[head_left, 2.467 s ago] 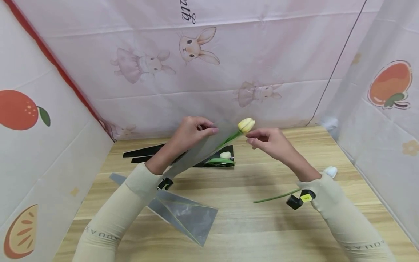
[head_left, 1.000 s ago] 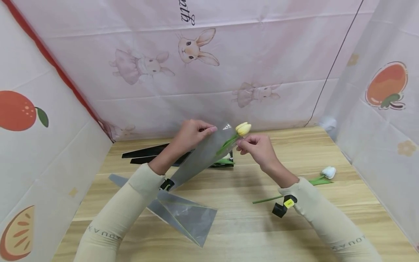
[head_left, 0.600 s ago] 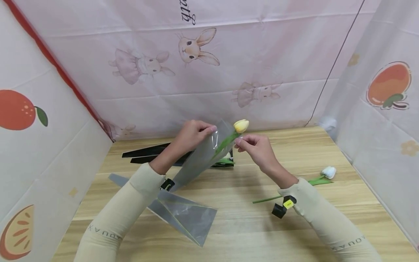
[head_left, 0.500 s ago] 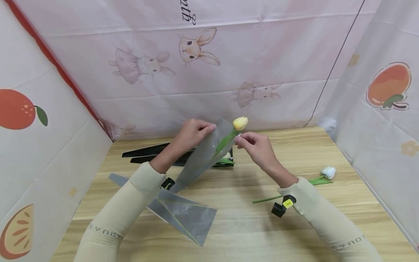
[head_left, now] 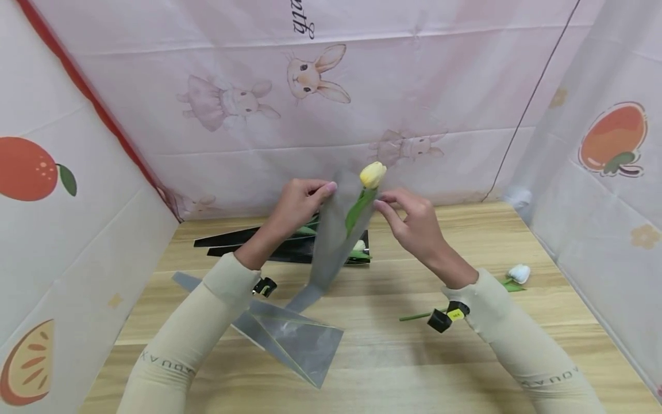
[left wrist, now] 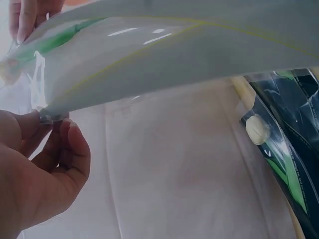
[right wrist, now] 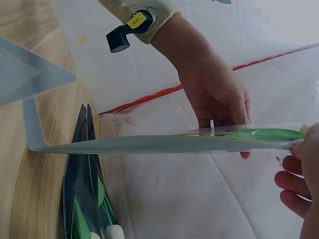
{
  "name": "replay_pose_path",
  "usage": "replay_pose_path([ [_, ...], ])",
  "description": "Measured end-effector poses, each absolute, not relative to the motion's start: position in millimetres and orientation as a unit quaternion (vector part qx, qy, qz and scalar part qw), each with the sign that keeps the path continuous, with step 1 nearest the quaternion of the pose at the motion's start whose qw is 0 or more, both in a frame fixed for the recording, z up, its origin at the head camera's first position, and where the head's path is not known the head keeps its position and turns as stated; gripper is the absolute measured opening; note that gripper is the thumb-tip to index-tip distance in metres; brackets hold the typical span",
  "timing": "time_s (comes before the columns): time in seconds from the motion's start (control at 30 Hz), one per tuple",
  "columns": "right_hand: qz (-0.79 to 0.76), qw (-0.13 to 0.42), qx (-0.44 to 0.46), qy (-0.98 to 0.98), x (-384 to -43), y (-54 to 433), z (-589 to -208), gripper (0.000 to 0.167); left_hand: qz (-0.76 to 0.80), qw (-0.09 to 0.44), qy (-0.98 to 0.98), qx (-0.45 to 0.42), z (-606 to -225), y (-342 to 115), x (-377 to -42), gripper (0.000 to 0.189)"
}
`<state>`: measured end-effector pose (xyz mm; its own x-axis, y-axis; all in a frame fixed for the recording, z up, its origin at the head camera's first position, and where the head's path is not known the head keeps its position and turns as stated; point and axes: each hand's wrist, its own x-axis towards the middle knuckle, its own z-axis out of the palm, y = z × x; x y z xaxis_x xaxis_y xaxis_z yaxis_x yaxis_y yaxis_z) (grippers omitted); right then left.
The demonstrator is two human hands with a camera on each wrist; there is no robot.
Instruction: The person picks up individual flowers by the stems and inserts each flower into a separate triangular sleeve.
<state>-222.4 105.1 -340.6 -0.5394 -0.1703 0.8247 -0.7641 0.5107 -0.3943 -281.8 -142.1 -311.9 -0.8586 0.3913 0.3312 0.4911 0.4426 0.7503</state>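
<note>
A yellow tulip point(head_left: 373, 174) with a green leaf stands in a translucent grey flower sleeve point(head_left: 331, 241), its bloom above the sleeve's mouth. My left hand point(head_left: 300, 206) pinches the sleeve's upper left edge between thumb and fingers; the left wrist view shows that hand point(left wrist: 45, 164) gripping the film's corner. At the opposite edge, just under the bloom, my right hand point(head_left: 416, 221) pinches the film, as the right wrist view also shows for this hand point(right wrist: 301, 179). The sleeve's narrow lower end bends against the table. The stem's lower part is hidden.
Flat grey sleeves point(head_left: 305, 339) lie on the wooden table point(head_left: 393, 368) in front. Behind, black sleeves point(head_left: 289, 251) hold white tulips. A white tulip point(head_left: 519, 273) lies at the right, partly under the right forearm. Printed fabric walls point(head_left: 439, 75) surround the table.
The right hand came in from beside the bloom and took hold of the sleeve's edge. Sleeve and tulip have since risen and swung more upright, the bloom shifting up and left.
</note>
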Motion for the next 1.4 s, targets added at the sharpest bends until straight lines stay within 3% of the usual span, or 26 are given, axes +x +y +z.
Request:
replay_pose_path([
  [0.3,0.366,0.377,0.288,-0.8,-223.5,109.8,-334.4,0.006,-0.466,0.082,-0.834,-0.284,-309.6,-143.3,-280.1,0.03],
  [0.87,0.376,0.393,0.293,-0.786,-222.8,114.0,-330.4,0.001,-0.465,0.067,-0.834,-0.29,-310.7,-143.2,-280.1,0.03],
  [1.4,0.431,0.292,0.201,-0.83,-218.8,109.4,-333.9,0.014,-0.416,0.145,-0.835,-0.33,-315.5,-140.5,-281.6,0.023],
])
